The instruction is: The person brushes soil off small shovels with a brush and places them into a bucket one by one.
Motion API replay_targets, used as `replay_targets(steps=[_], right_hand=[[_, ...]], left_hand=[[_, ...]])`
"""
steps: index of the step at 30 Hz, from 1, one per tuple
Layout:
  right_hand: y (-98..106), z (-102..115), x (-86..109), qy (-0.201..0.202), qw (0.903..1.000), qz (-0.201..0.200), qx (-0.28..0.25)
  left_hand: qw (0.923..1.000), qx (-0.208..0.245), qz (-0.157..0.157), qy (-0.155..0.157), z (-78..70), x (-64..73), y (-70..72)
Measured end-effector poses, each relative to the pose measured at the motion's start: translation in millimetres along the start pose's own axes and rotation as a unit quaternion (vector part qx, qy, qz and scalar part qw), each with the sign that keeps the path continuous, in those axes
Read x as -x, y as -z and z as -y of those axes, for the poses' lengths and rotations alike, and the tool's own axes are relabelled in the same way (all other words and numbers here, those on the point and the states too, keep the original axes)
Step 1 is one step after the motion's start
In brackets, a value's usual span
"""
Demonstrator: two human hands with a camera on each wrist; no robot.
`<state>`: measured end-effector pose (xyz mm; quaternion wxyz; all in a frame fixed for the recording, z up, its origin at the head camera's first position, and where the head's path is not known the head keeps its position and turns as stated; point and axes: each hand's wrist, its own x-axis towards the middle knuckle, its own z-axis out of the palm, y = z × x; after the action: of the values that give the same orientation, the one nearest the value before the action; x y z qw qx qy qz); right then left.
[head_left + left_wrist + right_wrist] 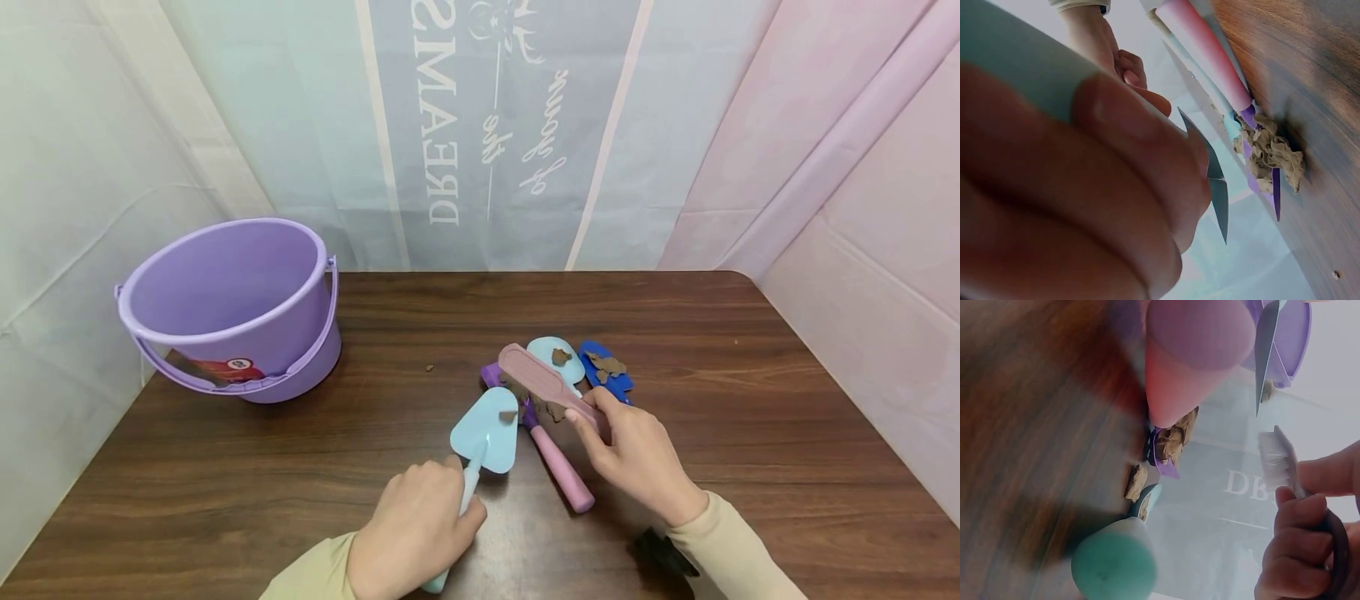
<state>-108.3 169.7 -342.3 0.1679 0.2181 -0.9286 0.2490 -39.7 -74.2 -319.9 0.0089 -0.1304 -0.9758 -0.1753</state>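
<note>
My left hand (416, 521) grips the handle of a light blue trowel (475, 429), its blade raised and carrying a small brown clump. In my right hand (637, 454) is a pink-backed brush (543, 379), pinched between thumb and fingers; the right wrist view shows its pale bristles (1272, 459) facing the trowel blade. Below the two hands lies a purple garden tool with a pink handle (561, 469), heaped with crumpled brown clumps (1275, 153). Beyond the brush are another light blue tool (547, 350) and a dark blue one (619, 385), both bearing brown pieces.
A purple bucket (300, 325) with its handle hanging down stands at the back left of the brown wooden table (360, 417). A crumb (430, 367) lies between bucket and tools. Printed cloth (487, 233) hangs behind. A black object (663, 550) shows beside the right sleeve.
</note>
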Motion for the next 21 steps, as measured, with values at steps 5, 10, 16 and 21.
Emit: replay_targets(steps=[5,10,16,21], right_hand=[[0.3,0.8,0.7,0.018,0.9996,0.014,-0.019],[1.1,3.6,3.0,0.092,0.9891,0.080,-0.083],[0.4,4.3,5.9,0.116,0.9803,0.134,-0.087],[-1.5,1.4,3.7,0.108,0.9867,0.108,-0.054]], left_hand=[[1.0000,0.004,0.005,0.004,0.5,-0.7,0.9],[0.9999,0.010,0.004,0.005,1.5,-2.1,1.9],[0.9999,0.014,0.005,0.008,2.2,-2.7,2.4],[0.9997,0.019,0.013,0.011,1.3,-3.1,4.6]])
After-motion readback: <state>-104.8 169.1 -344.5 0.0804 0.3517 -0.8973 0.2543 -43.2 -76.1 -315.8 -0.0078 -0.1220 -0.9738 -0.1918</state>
